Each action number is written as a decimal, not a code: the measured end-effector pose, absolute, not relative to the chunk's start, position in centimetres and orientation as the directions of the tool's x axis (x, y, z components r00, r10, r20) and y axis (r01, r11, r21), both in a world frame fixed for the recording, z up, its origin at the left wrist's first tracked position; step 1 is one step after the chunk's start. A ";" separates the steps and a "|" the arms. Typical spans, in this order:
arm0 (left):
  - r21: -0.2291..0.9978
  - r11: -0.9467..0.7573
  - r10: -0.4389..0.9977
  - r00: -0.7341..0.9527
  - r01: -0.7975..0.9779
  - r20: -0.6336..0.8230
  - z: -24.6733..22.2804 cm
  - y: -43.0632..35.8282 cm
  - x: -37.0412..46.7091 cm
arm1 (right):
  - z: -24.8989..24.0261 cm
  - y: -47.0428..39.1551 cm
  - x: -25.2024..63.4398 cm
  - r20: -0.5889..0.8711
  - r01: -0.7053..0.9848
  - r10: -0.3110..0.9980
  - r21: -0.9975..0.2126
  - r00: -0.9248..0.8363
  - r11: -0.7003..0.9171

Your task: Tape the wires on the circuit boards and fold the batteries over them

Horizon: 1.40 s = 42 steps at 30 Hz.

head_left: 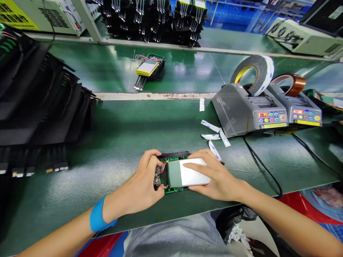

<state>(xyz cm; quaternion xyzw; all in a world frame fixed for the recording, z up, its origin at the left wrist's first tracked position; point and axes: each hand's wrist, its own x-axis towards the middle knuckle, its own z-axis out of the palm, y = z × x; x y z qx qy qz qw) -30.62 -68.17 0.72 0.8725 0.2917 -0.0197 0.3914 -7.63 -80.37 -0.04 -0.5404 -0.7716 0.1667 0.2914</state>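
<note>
A green circuit board [171, 190] lies at the near edge of the bench, with a white and grey-green battery pack [174, 175] on top of it. My left hand [146, 178], a blue band on its wrist, grips the board's left end with thumb and fingers, close to some pink wires [163, 167]. Across the pack's right part lies my right hand [214, 175], its thumb at the near side and its fingers over the white face and far edge. The hands hide both ends of the board.
Two tape dispensers [241, 110] [297, 107] stand at right, cables trailing forward. Backing strips [210, 126] lie beside them. Black cases [40, 107] are stacked at left. Another board with a battery [148, 67] sits at the back, below a shelf of black units [150, 21].
</note>
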 end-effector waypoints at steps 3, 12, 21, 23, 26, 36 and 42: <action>0.689 -0.510 0.482 0.835 0.514 -0.266 0.7 -68.0 -30.7 | -0.8 -80.0 -7.9 0.328 0.700 0.911 -0.590 -0.248 0.403; 0.766 -0.520 0.345 0.914 0.377 -0.214 1.0 -66.8 -31.4 | -1.3 -79.6 -9.1 0.322 0.696 0.919 -0.606 -0.229 0.386; 0.810 -0.480 0.269 0.936 0.335 -0.228 0.8 -65.9 -31.6 | -1.3 -79.5 -9.0 0.294 0.704 0.924 -0.602 -0.244 0.377; 0.818 -0.468 0.269 0.935 0.336 -0.230 0.7 -66.0 -31.7 | -1.2 -79.4 -9.0 0.295 0.701 0.921 -0.600 -0.253 0.385; 0.820 -0.453 0.311 0.924 0.349 -0.222 0.5 -66.3 -31.6 | -1.2 -79.3 -8.9 0.303 0.693 0.917 -0.603 -0.259 0.395; 0.807 -0.405 0.495 0.845 0.430 -0.202 0.3 -67.8 -31.3 | -1.3 -79.1 -8.8 0.346 0.675 0.896 -0.594 -0.277 0.438; 0.814 -0.345 0.613 0.769 0.467 -0.182 0.1 -69.1 -30.2 | -1.5 -79.1 -8.6 0.342 0.665 0.897 -0.604 -0.282 0.439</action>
